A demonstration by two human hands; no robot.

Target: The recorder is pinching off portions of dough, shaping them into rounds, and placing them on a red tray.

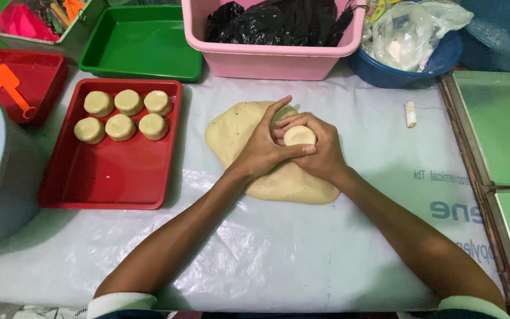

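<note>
While both forearms converge, right hand (320, 147) cups a dough disc (299, 136) (fingers curled), left hand (261, 147) pressing it.

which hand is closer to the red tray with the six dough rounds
Left. The left hand is over the flattened dough slab, just right of the red tray. The right hand, cupping a dough puck, sits farther right.

Six dough discs (124, 116) sitting in one red tray (107, 189); a seventh disc (299, 135) being shaped; one dough slab (234, 133); one green tray (143, 44).
</note>
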